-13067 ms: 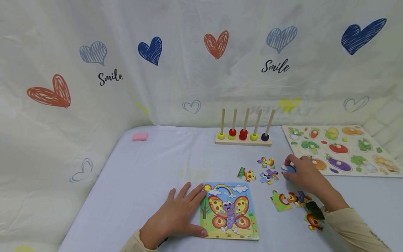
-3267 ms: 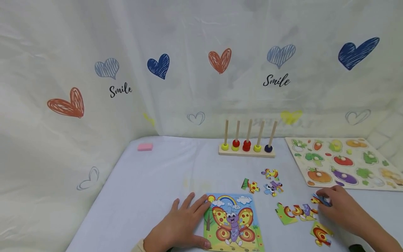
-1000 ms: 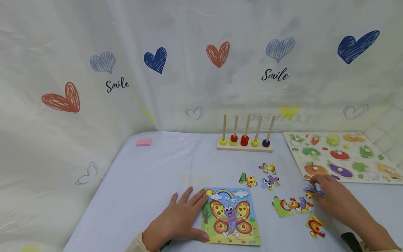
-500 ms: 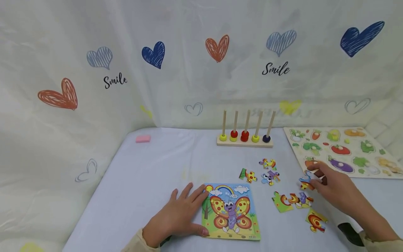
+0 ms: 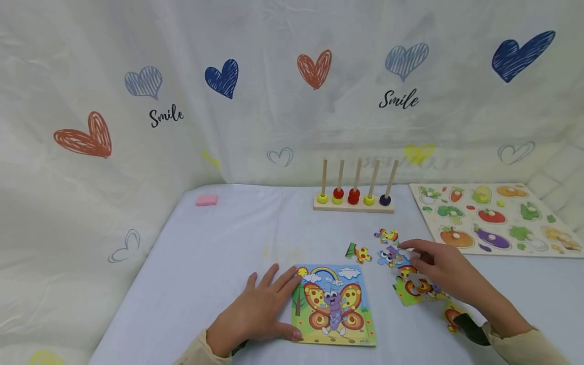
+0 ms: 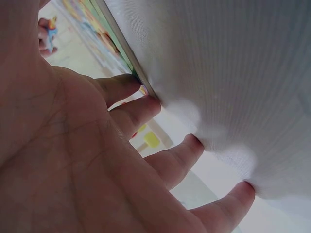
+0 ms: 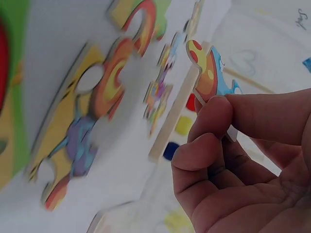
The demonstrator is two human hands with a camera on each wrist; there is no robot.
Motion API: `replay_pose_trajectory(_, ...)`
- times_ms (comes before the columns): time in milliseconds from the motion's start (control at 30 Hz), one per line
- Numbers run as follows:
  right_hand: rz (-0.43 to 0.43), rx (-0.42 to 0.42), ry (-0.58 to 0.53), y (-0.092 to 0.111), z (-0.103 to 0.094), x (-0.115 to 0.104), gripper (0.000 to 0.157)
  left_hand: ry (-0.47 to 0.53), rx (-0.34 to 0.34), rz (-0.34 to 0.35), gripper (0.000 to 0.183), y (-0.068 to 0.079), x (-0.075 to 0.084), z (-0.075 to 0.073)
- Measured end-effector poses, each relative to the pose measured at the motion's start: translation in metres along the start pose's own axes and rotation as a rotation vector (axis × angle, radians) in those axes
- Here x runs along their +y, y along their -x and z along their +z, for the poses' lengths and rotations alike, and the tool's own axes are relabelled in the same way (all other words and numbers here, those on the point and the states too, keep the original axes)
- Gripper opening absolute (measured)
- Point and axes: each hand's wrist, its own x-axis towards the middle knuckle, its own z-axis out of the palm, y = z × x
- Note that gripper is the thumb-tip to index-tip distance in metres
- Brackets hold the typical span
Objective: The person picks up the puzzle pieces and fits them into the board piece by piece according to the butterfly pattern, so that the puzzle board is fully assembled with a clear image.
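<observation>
Pale cloth backdrop [image 5: 283, 121] with printed hearts and "Smile" lettering, rising beyond the butterfly board [image 5: 334, 306]. White-covered surface [image 5: 228, 238] under and all around that board. Vegetable board [image 5: 467, 221] well to its right and beyond it; bead stand [image 5: 342, 207], five pegs carrying yellow, red and dark beads, straight beyond. Butterfly board itself lies flat, picture up. Left hand [image 5: 255, 317] at its left edge, fingers spread wide; two fingertips touch the edge, the other two press the surface just left of it, thumb at the near left corner. Right hand [image 5: 449, 271] to the board's right, narrow, pinching a spotted wing piece [image 7: 209, 70] (yellow, red, blue) between thumb and fingertips, lifted clear of the surface. Loose pieces: green piece [image 5: 407, 294] just right of the board, body piece [image 5: 426, 289] farther right; ringed piece [image 5: 452, 314] farther right again, partly hidden by the wrist; tree piece [image 5: 359, 253] near its far right corner; face piece [image 5: 387, 256] and topmost piece [image 5: 388, 235] beyond and right. Pink block [image 5: 207, 200], small, far beyond the board to the left.
</observation>
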Motion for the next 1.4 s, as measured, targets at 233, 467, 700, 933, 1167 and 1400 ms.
replay_pose_trajectory(233, -0.053, -0.031, -0.058, -0.009, 0.009, -0.018, 0.029, 0.009, -0.013, -0.009, 0.113, -0.001, 0.001, -0.001)
replay_pose_trajectory(467, -0.076, -0.08, -0.122, -0.013, 0.018, -0.031, 0.024, -0.005, -0.002, 0.003, 0.114, 0.0, 0.0, 0.0)
replay_pose_trajectory(700, -0.132, -0.146, -0.159, -0.022, 0.029, -0.04, 0.016, -0.017, 0.005, 0.006, 0.113, 0.0, -0.001, 0.001)
replay_pose_trajectory(933, -0.17, -0.199, -0.192, -0.03, 0.043, -0.053, 0.009, -0.015, 0.007, 0.006, 0.113, 0.0, -0.001, 0.001)
replay_pose_trajectory(1167, -0.155, -0.217, -0.167, -0.034, 0.053, -0.062, 0.007, -0.023, 0.018, 0.011, 0.113, 0.0, 0.0, 0.0)
replay_pose_trajectory(1400, -0.157, -0.204, -0.13, -0.038, 0.06, -0.069, 0.006, -0.012, 0.012, 0.008, 0.112, 0.0, 0.0, 0.0)
